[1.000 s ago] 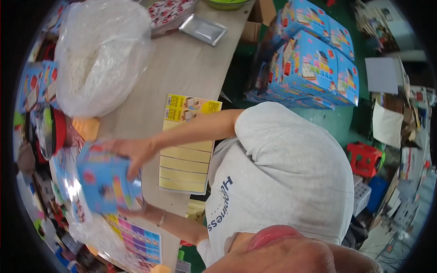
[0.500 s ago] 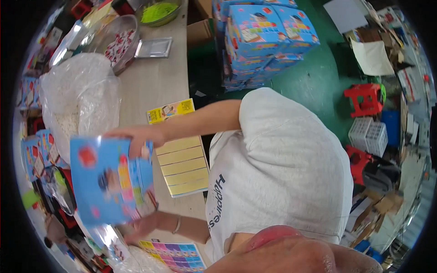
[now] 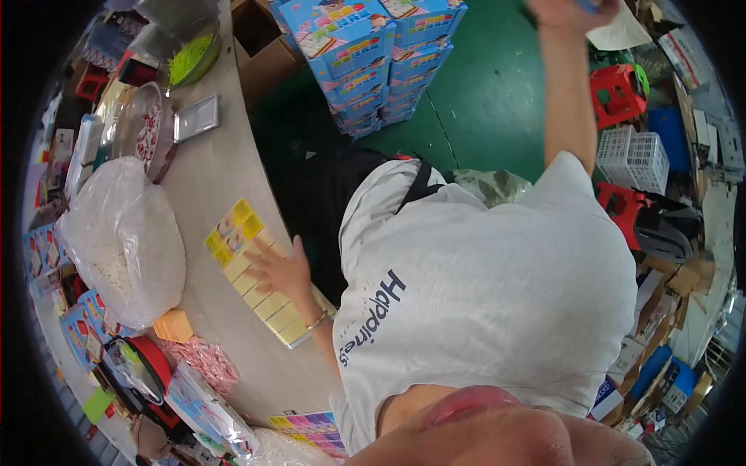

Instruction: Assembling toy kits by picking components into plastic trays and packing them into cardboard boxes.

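Observation:
My left hand (image 3: 281, 272), with a bracelet at the wrist, lies palm down with fingers spread over a long yellow printed sheet (image 3: 260, 304) on the table. Its palm holds nothing. At the top edge of the view my right hand (image 3: 573, 14) is stretched far out over the floor, partly cut off. Its fingers curl around a bit of blue, a corner of the blue box (image 3: 590, 4); the rest of that box is out of view. Near the left hand stands a clear plastic bag (image 3: 128, 245) filled with small pale pieces.
Stacked blue printed boxes (image 3: 338, 46) stand on the green floor beside an open carton (image 3: 264, 39). A bowl of bright green pieces (image 3: 190, 58), a bowl of red-and-white pieces (image 3: 159, 132) and pink packets (image 3: 203, 363) line the table (image 3: 206, 175). Red stools (image 3: 618, 97) and a white crate (image 3: 633, 159) stand right.
My right hand has swung from over the table to the upper right with the blue box. My left hand has let go of the box and come down on the yellow sheet.

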Demonstrator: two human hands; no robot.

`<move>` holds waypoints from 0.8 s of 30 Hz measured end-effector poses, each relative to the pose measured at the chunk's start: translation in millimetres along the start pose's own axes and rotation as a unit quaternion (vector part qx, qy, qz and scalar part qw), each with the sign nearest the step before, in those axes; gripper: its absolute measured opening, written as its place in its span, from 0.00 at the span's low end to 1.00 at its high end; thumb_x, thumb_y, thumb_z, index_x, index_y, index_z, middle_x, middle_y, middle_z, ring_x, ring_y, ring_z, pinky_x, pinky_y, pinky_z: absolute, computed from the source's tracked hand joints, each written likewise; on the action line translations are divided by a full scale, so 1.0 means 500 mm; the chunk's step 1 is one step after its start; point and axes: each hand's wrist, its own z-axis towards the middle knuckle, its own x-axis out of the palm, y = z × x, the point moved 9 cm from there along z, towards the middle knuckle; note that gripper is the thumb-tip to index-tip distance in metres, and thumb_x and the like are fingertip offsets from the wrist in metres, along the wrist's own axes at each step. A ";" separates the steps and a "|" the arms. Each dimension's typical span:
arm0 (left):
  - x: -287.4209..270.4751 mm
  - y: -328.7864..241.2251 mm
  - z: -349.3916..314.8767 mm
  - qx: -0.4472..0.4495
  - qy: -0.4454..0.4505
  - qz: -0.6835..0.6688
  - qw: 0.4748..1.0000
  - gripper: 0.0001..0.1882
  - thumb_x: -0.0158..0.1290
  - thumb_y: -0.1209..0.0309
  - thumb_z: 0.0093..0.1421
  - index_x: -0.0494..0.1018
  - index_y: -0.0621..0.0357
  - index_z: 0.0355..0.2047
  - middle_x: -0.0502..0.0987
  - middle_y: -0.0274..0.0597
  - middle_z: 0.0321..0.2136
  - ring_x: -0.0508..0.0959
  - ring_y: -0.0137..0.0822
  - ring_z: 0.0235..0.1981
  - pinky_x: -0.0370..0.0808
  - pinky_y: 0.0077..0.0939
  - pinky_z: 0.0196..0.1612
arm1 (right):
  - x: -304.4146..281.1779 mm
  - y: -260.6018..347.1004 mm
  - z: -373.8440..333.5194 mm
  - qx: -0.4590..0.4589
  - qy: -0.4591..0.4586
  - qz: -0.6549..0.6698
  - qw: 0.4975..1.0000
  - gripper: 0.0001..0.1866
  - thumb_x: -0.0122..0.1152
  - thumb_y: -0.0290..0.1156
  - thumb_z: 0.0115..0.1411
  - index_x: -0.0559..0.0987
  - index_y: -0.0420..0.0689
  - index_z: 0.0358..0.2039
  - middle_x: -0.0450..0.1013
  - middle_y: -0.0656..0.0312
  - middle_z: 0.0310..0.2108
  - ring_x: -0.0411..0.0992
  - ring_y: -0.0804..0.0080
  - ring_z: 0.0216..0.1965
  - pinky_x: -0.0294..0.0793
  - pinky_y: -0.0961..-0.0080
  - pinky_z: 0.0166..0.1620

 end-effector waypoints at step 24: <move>-0.269 -0.698 0.226 0.140 0.159 -0.690 0.692 0.33 0.37 0.54 0.75 0.48 0.63 0.71 0.59 0.48 0.67 0.64 0.40 0.66 0.61 0.41 0.67 | -1.018 -0.296 -1.258 0.289 -0.786 -0.176 0.517 0.28 0.72 0.45 0.46 0.78 0.44 0.45 0.77 0.60 0.33 0.78 0.62 0.34 0.78 0.57 0.32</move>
